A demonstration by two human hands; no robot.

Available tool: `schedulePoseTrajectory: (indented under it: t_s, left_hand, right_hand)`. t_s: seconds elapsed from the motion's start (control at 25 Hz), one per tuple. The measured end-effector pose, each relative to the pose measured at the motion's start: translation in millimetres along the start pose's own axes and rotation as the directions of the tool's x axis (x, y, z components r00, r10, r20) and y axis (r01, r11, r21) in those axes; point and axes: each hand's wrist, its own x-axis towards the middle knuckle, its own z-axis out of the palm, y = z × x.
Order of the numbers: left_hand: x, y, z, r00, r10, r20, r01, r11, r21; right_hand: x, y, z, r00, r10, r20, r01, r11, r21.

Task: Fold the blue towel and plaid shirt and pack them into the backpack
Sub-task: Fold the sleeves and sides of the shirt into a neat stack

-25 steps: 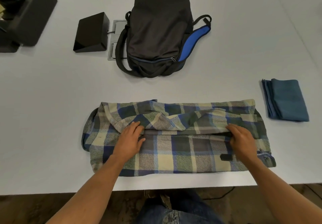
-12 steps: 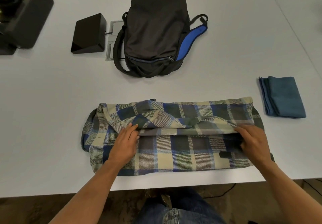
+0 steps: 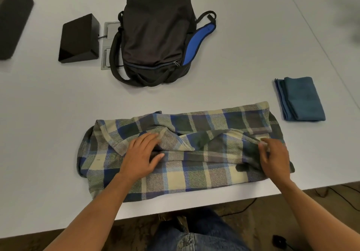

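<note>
Legible text, labels, brands, numbers, signs: none. Plaid shirt (image 3: 181,159): a small dark patch near its right end, too small to read. Backpack (image 3: 155,34), blue towel (image 3: 301,99), black box (image 3: 78,39): no readable marking on any visible face

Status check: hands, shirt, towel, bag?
Left hand flat on plaid shirt; right hand pinching its fold. Blue towel folded, aside. Backpack zipped, nothing packed.

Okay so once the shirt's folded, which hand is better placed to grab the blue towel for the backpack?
The right hand, probably. The folded blue towel lies at the right of the table, just beyond the plaid shirt's right end, where that hand pinches cloth. The left hand rests on the shirt's left half, farther away.
</note>
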Motion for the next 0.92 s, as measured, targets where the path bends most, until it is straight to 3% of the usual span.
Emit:
schedulePoseTrajectory:
  t_s: [0.08,0.12,0.2,0.32,0.44,0.52,0.6,0.76,0.92]
  left_hand:
    - [24.7,13.5,-4.0,0.991,0.075,0.107,-0.071,0.996,-0.044]
    - [36.0,20.1,-5.4,0.982,0.112,0.151,-0.106,0.993,-0.048]
    - [56.0,31.0,-7.8,0.968,0.162,0.190,-0.155,0.987,-0.052]
    - [81.1,37.7,-11.0,0.948,0.146,0.284,-0.133,0.989,-0.063]
    - [89.9,34.5,-13.7,0.931,0.064,0.361,-0.002,0.986,-0.169]
    - [90.9,28.8,-15.3,0.943,-0.055,0.329,0.154,0.946,-0.284]
    - [93.6,23.3,-15.6,0.961,-0.153,0.229,0.221,0.925,-0.310]
    - [106.6,24.2,-6.5,0.976,-0.199,0.087,0.210,0.968,-0.137]
    - [113.1,27.5,2.6,0.967,-0.254,0.006,0.254,0.964,-0.077]
  right_hand:
    - [11.6,9.9,-1.5,0.962,0.272,0.021,-0.269,0.959,-0.083]
    - [16.9,15.6,-1.4,0.939,0.339,0.062,-0.328,0.935,-0.134]
    - [25.6,24.0,0.0,0.918,0.370,0.145,-0.345,0.923,-0.167]
    - [37.1,27.9,-0.3,0.889,0.421,0.183,-0.413,0.907,-0.078]
    - [39.3,24.2,-5.1,0.877,0.439,0.198,-0.463,0.880,0.101]
    - [37.3,22.7,-11.4,0.909,0.393,0.137,-0.414,0.889,0.193]
    - [37.2,22.1,-18.1,0.926,0.371,0.070,-0.376,0.892,0.250]
    - [53.4,19.9,-27.5,0.920,0.390,0.031,-0.381,0.876,0.298]
    - [80.5,17.0,-33.4,0.933,0.356,0.051,-0.354,0.886,0.298]
